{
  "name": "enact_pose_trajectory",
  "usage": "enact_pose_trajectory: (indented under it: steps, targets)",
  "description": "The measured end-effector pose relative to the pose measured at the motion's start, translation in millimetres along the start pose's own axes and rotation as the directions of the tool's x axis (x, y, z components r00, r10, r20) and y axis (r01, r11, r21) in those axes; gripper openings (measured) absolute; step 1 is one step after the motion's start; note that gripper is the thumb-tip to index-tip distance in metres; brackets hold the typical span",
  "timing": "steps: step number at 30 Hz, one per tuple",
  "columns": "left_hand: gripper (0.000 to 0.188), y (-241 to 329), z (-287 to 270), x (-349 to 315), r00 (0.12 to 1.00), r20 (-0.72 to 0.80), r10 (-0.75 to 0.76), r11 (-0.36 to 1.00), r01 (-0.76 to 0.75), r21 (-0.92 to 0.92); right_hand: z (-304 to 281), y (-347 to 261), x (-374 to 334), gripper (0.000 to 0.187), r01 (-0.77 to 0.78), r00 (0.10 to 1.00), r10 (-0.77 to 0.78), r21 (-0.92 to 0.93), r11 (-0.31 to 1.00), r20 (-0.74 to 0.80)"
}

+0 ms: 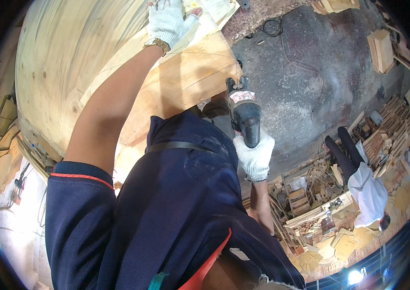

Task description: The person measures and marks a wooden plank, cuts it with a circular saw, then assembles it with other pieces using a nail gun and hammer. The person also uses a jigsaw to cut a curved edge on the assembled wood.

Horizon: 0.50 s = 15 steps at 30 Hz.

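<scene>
My right hand (257, 155), in a white knitted glove, is wrapped round the handle of a black jigsaw (247, 116) with a white and red label. The tool's front end meets the near right edge of a pale plywood sheet (193, 67); its blade is too small to make out. A thin dark line runs across this sheet. My left hand (165, 21), gloved the same way, lies on the wood at the top of the view, its fingers apart. A larger plywood panel (65, 53) with wavy grain extends beneath and to the left.
On the grey floor (292, 96) a thin cord (306, 67) trails to the right of the board. A light wooden block (380, 51) stands at the far right. Stacked wood strips (393, 123) and offcuts line the right side, where another person (367, 191) stands.
</scene>
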State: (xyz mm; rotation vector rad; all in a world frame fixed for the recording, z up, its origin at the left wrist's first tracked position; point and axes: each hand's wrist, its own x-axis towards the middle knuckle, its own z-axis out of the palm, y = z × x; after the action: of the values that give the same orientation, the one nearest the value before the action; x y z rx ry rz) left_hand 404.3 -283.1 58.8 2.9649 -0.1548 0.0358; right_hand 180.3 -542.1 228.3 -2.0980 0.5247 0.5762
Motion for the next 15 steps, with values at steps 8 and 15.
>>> enact_pose_trajectory:
  steps: [8, 15]
  targets:
    - [0.089, 3, -6, 0, 0.999, 0.040, -0.023, 0.997, 0.025, -0.068, -1, 0, 3, 0.022, 0.012, 1.000, -0.011, -0.029, 1.000, 0.014]
    - [0.076, 6, -13, 1, 1.000, -0.007, 0.015, 0.996, -0.016, -0.085, -3, -4, 4, 0.023, -0.019, 0.999, 0.020, -0.028, 0.999, 0.034]
